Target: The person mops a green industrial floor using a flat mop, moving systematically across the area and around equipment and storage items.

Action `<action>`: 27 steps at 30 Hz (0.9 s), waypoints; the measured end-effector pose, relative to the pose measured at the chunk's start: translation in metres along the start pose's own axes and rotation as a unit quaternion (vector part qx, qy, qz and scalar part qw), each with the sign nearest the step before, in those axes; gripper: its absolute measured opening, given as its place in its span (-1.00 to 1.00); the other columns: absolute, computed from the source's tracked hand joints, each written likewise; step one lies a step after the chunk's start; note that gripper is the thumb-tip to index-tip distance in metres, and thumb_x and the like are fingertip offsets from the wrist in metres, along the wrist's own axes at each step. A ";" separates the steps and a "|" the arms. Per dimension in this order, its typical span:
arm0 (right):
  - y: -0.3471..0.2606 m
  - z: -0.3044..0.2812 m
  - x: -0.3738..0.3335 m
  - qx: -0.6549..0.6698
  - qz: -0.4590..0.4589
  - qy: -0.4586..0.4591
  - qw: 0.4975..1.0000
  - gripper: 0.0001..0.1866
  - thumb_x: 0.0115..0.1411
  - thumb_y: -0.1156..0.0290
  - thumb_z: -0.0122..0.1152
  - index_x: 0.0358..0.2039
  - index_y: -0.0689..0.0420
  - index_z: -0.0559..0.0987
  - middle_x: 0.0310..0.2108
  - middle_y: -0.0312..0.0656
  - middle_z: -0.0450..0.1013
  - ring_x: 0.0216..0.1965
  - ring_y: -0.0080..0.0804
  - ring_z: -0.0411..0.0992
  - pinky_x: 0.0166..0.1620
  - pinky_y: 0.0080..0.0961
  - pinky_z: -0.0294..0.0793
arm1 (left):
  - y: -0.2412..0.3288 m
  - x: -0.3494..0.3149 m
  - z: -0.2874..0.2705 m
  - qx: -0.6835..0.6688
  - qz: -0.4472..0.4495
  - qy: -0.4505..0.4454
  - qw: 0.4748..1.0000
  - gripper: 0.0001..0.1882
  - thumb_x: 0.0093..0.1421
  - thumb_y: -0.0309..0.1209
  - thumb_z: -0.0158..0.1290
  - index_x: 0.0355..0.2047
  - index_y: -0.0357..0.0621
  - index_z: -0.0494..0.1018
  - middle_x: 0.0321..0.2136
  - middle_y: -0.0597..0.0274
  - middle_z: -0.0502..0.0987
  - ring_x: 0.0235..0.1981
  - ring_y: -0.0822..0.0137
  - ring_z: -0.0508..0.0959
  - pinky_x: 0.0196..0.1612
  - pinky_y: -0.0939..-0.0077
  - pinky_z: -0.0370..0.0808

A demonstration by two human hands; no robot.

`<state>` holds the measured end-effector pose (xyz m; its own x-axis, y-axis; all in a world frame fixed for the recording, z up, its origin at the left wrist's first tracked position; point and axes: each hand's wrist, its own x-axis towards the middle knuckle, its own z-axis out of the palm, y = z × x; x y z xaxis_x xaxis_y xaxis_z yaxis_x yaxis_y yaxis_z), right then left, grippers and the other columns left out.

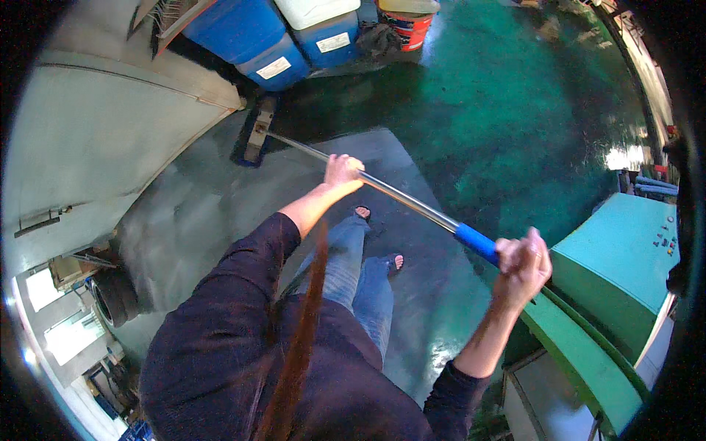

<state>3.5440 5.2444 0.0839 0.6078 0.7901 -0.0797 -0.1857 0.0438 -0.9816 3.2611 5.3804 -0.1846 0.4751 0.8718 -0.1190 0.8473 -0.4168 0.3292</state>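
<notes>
A flat mop with a metal pole (pixel 410 200) slants across the view, from upper left to lower right. Closed around the middle of the pole is my left hand (pixel 343 171). My right hand (pixel 523 259) wraps the blue grip (pixel 476 242) at the pole's upper end, its fingers partly blurred. The wide mop head (pixel 257 131), dark with a greyish plate on top, rests on the floor close to the blue containers. Below the pole are my legs in jeans and my feet in open shoes.
Blue containers (pixel 276 65) and a red bucket (pixel 409 29) stand at the far side. On the left is a large pale panel (pixel 95 140), with tyres (pixel 114 297) behind it. A green machine (pixel 614 257) stands close by my right arm. The green floor (pixel 515 95) has shiny patches.
</notes>
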 end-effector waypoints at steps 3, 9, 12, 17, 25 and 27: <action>-0.044 -0.058 -0.004 -0.021 -0.072 0.040 0.996 -0.75 0.22 0.33 0.03 -0.51 0.24 0.41 -0.79 -0.39 0.13 -0.77 -0.63 0.09 -0.50 -0.47 0.33 | 0.080 0.013 0.013 -0.064 0.039 0.055 0.996 -0.91 -0.17 -0.23 0.07 -0.66 0.12 0.47 -0.58 0.36 0.49 -0.35 0.22 0.47 -0.15 0.15 0.29; -0.127 -0.154 -0.016 -0.076 -0.160 -0.024 0.984 -0.72 0.24 0.41 -0.12 -0.63 0.10 0.23 -0.81 -0.40 0.02 -0.77 -0.61 0.02 -0.52 -0.45 0.24 | 0.221 0.045 0.020 -0.178 0.083 0.183 0.963 -0.84 -0.05 -0.32 -0.01 -0.71 -0.02 0.36 -0.65 0.25 0.41 -0.45 0.15 0.42 -0.20 0.18 0.27; -0.150 -0.197 -0.030 -0.174 -0.201 0.063 0.962 -0.69 0.25 0.36 -0.17 -0.66 0.05 0.17 -0.78 -0.35 0.03 -0.76 -0.54 0.01 -0.53 -0.40 0.21 | 0.284 0.060 0.026 -0.216 0.098 0.249 0.939 -0.79 0.00 -0.35 -0.02 -0.72 -0.09 0.33 -0.66 0.20 0.39 -0.46 0.15 0.40 -0.22 0.20 0.27; -0.188 -0.237 -0.077 -0.302 -0.286 0.150 0.897 -0.68 0.19 0.42 -0.19 -0.72 0.07 0.15 -0.81 -0.37 -0.06 -0.78 -0.55 -0.04 -0.62 -0.42 0.11 | 0.392 0.065 0.044 -0.297 0.119 0.321 0.891 -0.76 -0.01 -0.40 0.03 -0.76 -0.11 0.31 -0.70 0.20 0.38 -0.50 0.14 0.40 -0.28 0.23 0.27; -0.179 -0.264 -0.108 -0.332 -0.300 0.002 0.894 -0.73 0.23 0.40 -0.17 -0.63 0.14 0.28 -0.80 -0.36 0.01 -0.75 -0.57 0.01 -0.51 -0.49 0.14 | 0.465 0.082 0.072 -0.282 0.251 0.135 0.916 -0.72 -0.01 -0.24 0.08 -0.75 -0.09 0.37 -0.68 0.18 0.42 -0.47 0.12 0.44 -0.29 0.25 0.32; -0.186 -0.296 -0.111 -0.232 -0.275 0.091 0.929 -0.78 0.24 0.37 -0.15 -0.45 0.21 0.41 -0.76 -0.40 -0.02 -0.71 -0.58 0.02 -0.43 -0.52 0.16 | 0.477 0.075 0.071 -0.275 0.280 0.118 0.912 -0.72 -0.03 -0.19 0.08 -0.72 -0.09 0.44 -0.64 0.14 0.48 -0.46 0.10 0.49 -0.34 0.25 0.37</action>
<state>3.7395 4.9675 0.2236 0.6408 0.6079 0.4689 0.5183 0.1080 -0.8484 3.7178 5.2287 -0.1031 0.6769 0.6206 0.3958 0.2093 -0.6778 0.7048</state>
